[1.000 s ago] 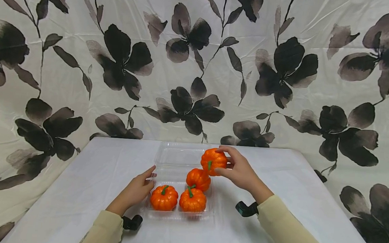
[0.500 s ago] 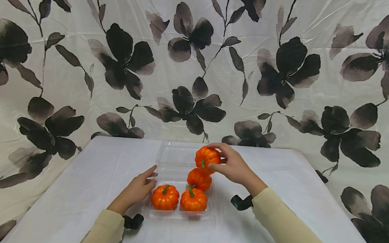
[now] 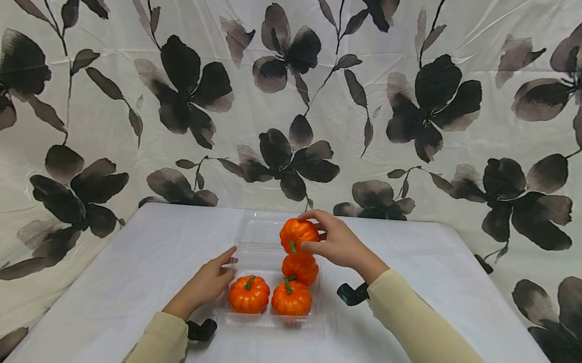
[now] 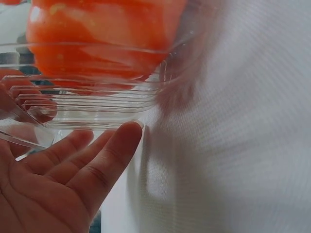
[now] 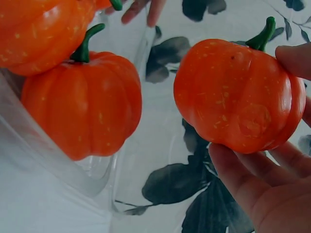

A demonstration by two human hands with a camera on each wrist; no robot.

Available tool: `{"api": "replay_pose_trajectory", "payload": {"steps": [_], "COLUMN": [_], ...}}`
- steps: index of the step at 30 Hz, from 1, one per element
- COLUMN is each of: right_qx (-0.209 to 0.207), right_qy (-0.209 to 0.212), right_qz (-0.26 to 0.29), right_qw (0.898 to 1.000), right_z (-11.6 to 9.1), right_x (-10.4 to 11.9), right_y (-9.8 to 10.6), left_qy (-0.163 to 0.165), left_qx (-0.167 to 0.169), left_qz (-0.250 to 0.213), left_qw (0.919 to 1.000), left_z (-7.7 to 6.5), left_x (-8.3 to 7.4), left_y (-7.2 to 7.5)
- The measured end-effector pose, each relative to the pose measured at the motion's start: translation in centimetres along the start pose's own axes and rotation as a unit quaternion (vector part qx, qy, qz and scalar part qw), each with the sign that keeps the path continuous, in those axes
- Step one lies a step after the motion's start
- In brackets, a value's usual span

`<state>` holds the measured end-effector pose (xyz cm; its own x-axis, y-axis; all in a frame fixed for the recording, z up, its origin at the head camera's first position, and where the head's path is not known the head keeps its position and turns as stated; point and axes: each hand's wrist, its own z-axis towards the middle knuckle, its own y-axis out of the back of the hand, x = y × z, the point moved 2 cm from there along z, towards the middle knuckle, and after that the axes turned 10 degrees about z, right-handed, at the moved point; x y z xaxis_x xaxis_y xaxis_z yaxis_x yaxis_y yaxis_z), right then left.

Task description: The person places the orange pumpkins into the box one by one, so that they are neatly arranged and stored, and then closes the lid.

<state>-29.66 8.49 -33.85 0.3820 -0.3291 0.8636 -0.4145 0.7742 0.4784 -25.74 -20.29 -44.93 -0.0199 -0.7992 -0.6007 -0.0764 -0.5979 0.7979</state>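
A small orange pumpkin (image 3: pixel 295 236) with a green stem is in my right hand (image 3: pixel 339 241), held between thumb and fingers. The right wrist view shows this held pumpkin (image 5: pixel 238 97) raised beside the clear plastic box (image 3: pixel 270 320). Three more pumpkins sit in that box: a front left one (image 3: pixel 249 294), a front right one (image 3: pixel 292 299) and a back right one (image 3: pixel 300 269). My left hand (image 3: pixel 204 282) is at the box's left side. In the left wrist view its extended fingers (image 4: pixel 109 162) touch the ribbed clear wall.
The box's clear lid (image 3: pixel 261 230) lies folded back toward the table's far edge. A white cloth covers the table (image 3: pixel 385 348). Behind it hangs a white curtain (image 3: pixel 355 152) with dark flowers. Each wrist wears a black camera (image 3: pixel 353 294).
My right hand has carried its pumpkin left, from the box's back right side to above its back part. The left hand stays at the box's left side.
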Motion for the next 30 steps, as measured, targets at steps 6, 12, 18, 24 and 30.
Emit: {"api": "replay_pose_trajectory", "payload": {"steps": [6,12,18,24,30], "right_qx": [0.025,0.047,0.051,0.064,0.073], "right_qy": [0.017,0.007,-0.007,0.001,0.021], "right_qz": [-0.013,-0.016,-0.028,-0.043,-0.066], "right_qw": [0.999,0.999,0.998,0.997,0.995], "right_z": [0.8,1.6,2.3,2.8,3.6], "right_x": [0.4,0.6,0.4,0.4,0.4], "right_y": [-0.3,-0.6,-0.8,-1.2,-2.2], "left_qy": [0.000,0.003,0.002,-0.002,0.004], "left_qx": [-0.001,-0.001,0.000,0.000,0.001], "left_qz": [-0.004,-0.008,-0.011,-0.009,-0.010], "left_qw": [1.0000,1.0000,0.9999,1.0000,0.9999], "left_z": [0.1,0.0,0.1,0.1,0.0], "left_x": [0.1,0.2,0.2,0.3,0.0], "left_y": [0.0,-0.1,-0.1,-0.2,-0.1]}}
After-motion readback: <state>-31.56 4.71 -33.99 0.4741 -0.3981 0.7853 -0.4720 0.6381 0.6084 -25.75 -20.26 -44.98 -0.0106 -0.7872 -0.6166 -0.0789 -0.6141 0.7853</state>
